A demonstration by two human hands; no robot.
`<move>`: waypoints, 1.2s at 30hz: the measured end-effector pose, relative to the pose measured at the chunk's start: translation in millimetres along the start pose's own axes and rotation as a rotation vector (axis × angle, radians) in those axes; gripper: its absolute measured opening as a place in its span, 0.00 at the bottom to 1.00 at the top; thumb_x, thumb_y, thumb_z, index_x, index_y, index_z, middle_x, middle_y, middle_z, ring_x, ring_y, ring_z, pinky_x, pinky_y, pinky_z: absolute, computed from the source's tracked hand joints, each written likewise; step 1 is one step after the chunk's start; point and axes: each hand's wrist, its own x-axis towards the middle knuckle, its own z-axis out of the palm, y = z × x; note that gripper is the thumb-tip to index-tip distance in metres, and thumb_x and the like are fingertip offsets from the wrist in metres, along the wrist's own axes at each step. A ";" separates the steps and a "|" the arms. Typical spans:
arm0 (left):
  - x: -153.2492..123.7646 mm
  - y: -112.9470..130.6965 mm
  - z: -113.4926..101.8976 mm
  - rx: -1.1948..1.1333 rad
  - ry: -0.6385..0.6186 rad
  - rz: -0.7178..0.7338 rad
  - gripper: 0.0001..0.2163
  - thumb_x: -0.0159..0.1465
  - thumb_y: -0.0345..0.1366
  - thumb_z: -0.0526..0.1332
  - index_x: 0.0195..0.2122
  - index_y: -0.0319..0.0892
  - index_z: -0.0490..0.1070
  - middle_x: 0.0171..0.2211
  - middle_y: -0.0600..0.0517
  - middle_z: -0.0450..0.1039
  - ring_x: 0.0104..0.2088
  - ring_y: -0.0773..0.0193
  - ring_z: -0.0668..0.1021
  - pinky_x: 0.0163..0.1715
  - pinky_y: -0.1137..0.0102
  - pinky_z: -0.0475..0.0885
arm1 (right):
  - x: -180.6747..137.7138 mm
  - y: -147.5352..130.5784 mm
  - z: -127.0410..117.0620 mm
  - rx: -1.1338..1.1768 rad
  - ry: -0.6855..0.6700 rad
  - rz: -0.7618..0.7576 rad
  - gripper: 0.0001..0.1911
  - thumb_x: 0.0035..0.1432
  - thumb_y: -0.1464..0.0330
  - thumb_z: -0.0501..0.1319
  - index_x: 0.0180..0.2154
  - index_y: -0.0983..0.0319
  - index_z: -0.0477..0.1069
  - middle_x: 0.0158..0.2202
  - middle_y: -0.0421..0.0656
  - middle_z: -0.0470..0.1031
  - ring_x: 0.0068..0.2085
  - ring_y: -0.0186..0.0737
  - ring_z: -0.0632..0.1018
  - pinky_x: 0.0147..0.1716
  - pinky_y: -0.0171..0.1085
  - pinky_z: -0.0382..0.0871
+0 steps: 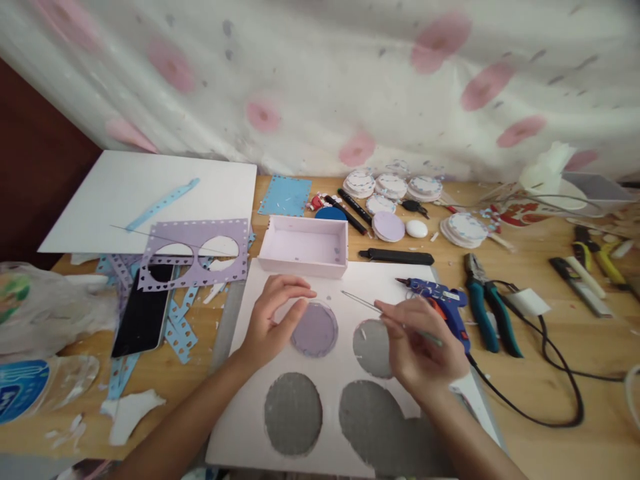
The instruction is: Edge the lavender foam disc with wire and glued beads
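My right hand (425, 337) is closed around thin metal tweezers (361, 301), whose tips point left above the white foam board (245, 400). A greenish end of the tweezers shows past my fingers. My left hand (277, 317) is held open, thumb and fingers apart, its thumb at the upper left edge of a purple disc (315, 330). The disc lies on the board; whether my fingers touch it I cannot tell. Round holes in the board show a grey surface beneath. A tiny pale piece (329, 298) lies between the disc and the tweezer tips.
Behind the board stands an open pale pink box (305, 243). A blue glue gun (443, 300) and pliers (490, 303) lie right. Left are a phone (143, 313), a punched purple sheet (197, 233) and blue scraps. Stacked white discs (393, 187) and black markers (350, 213) sit behind.
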 end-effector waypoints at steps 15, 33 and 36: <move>-28.2 43.2 -10.5 -0.203 0.005 -0.309 0.11 0.64 0.39 0.59 0.26 0.41 0.72 0.26 0.54 0.66 0.30 0.66 0.70 0.34 0.71 0.64 | -33.0 -17.2 6.0 -0.229 -0.556 -0.382 0.17 0.59 0.75 0.58 0.50 0.61 0.68 0.44 0.48 0.78 0.45 0.42 0.77 0.41 0.41 0.75; -2.7 -13.4 3.3 -0.194 -0.299 -0.220 0.14 0.65 0.40 0.57 0.25 0.37 0.71 0.27 0.52 0.64 0.31 0.66 0.69 0.33 0.71 0.64 | -17.2 15.6 -5.0 -0.059 -0.701 -0.018 0.20 0.61 0.76 0.50 0.53 0.60 0.65 0.55 0.50 0.69 0.56 0.44 0.70 0.52 0.45 0.69; -8.6 -21.7 3.8 -0.195 -0.299 -0.218 0.14 0.65 0.38 0.57 0.25 0.37 0.71 0.27 0.51 0.64 0.32 0.66 0.69 0.34 0.71 0.63 | -23.2 20.5 -44.9 -0.405 -0.239 0.106 0.10 0.59 0.72 0.56 0.44 0.61 0.69 0.39 0.47 0.73 0.41 0.46 0.75 0.41 0.45 0.70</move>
